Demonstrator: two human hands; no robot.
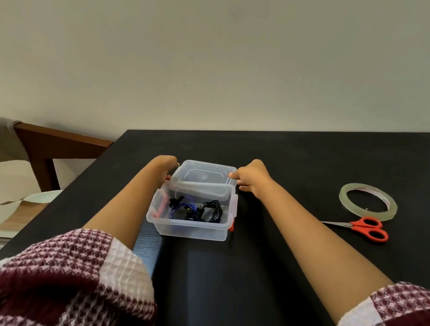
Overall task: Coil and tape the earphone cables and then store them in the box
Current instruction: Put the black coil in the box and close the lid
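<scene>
Earphone cables [198, 209] lie in box [191, 228], near table [287, 170] left edge. Left hand [167, 168] and right hand [249, 179] grip lid [204, 177] ends over far rim. Best: lower level, align corners, press evenly.

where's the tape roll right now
In the head view the tape lies flat on the right side of the table, just beyond the scissors and well right of the box.

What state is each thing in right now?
box: open, cables inside
lid: off, at the box's far edge
earphone cables: coiled, in the box
left hand: grips the lid's left end
right hand: grips the lid's right end
scissors: closed, on table
tape roll: flat on table
</scene>
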